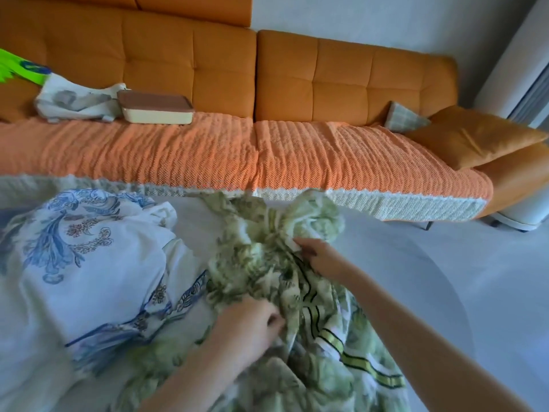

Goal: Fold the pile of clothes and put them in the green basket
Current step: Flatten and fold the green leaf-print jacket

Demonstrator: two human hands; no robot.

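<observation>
A person's left hand grips a green leaf-print garment in curled fingers on a white table, while the right hand pinches its crumpled upper part just beyond. A white garment with blue paisley lies beside it on the left. Behind stands an orange sofa bearing a lidded box

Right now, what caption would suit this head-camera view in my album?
Left hand and right hand grip a crumpled green floral garment before an orange sofa.
</observation>
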